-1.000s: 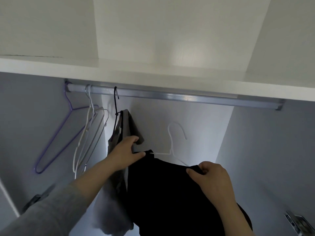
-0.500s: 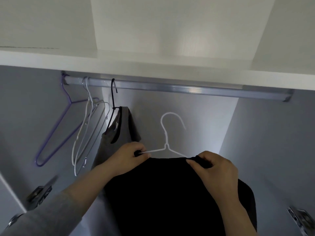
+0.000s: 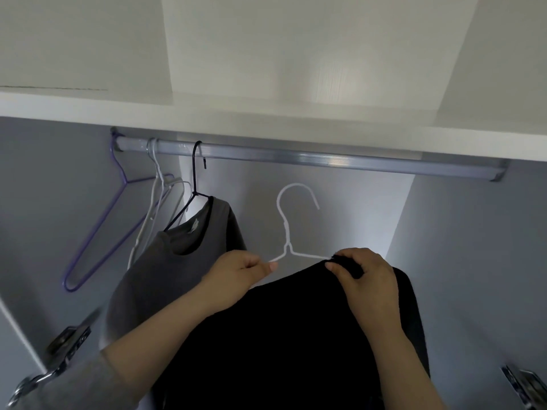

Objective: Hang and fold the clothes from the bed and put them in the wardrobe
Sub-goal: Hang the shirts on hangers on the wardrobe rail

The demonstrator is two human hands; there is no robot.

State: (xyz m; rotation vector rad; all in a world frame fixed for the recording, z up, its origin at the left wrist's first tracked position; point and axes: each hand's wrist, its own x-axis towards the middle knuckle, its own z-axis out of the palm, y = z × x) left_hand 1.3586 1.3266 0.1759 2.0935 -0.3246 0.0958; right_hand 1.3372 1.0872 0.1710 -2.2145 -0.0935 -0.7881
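Black top [image 3: 296, 335] hangs on a white hanger [image 3: 286, 232] held just below the rail [image 3: 325, 159] — left hand [image 3: 236, 276] fingers pinch the wire arm, right hand [image 3: 367, 279] fingers pinch the fabric at the shoulder, likely to stop it sliding off. A grey shirt [image 3: 165, 276] hangs just to the left, with a purple hanger [image 3: 95, 232] beyond — the hook should land right of them.

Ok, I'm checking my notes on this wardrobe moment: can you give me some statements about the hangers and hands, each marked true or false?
1. The white hanger is hooked over the rail. False: its hook is below the rail, clear of it.
2. A grey top hangs from a black hanger on the rail. True.
3. The left hand pinches the white hanger's wire. True.
4. The right hand holds nothing. False: it grips the black garment.
5. The purple hanger carries a shirt. False: it is bare.
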